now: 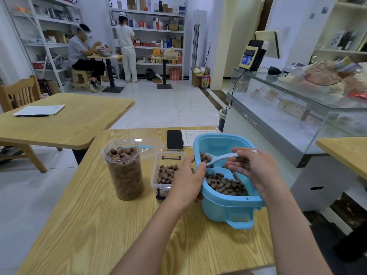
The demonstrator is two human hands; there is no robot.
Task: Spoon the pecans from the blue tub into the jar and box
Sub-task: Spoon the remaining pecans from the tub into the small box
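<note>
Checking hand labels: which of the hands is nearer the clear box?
Left. The left hand grips the blue tub rim right beside the clear box, overlapping its right edge. The right hand holds the spoon over the tub, farther right.

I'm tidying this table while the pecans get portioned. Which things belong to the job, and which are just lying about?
In use: blue tub, spoon, pecans, jar, box, left hand, right hand.

Lying about: phone, printed sheet, clear lid.
</note>
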